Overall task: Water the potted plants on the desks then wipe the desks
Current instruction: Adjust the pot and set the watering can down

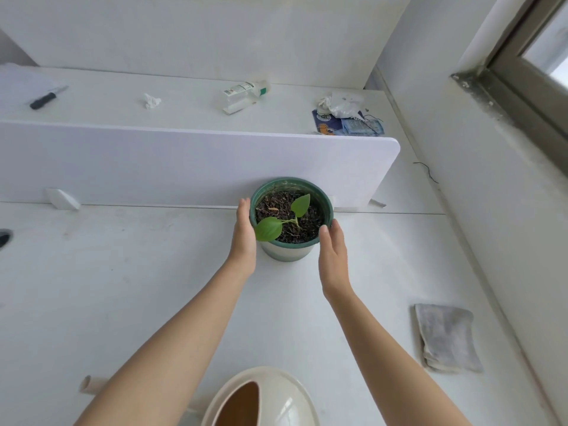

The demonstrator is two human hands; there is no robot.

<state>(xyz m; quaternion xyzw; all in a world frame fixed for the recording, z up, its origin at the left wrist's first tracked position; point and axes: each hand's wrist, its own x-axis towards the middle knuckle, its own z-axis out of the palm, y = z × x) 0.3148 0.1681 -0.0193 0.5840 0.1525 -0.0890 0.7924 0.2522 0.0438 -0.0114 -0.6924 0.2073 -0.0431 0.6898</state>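
Closest to me, at the bottom edge of view, sits a cream watering can (261, 398) with its wide opening facing up, resting on the near desk (123, 287). Farther out, straight ahead, is the potted plant (291, 218): a green-rimmed pot of dark soil with two small green leaves, standing on the desk right against the white divider panel (184, 164).

Both my arms reach toward it. My left hand (244, 238) is open and flat, its palm against the pot's left side. My right hand (333, 253) is also open, fingers together, its tips at the pot's right rim; I cannot tell whether it presses the pot yet. Neither hand has closed around anything.

I judge I am cupping the pot to shift it. To do this well, I should press evenly from both sides low on the wall, keep it upright so soil stays in, and keep my left palm from crushing the overhanging leaf.

A folded grey cloth (447, 338) lies to my right on the desk, well apart from the pot, ready for wiping.
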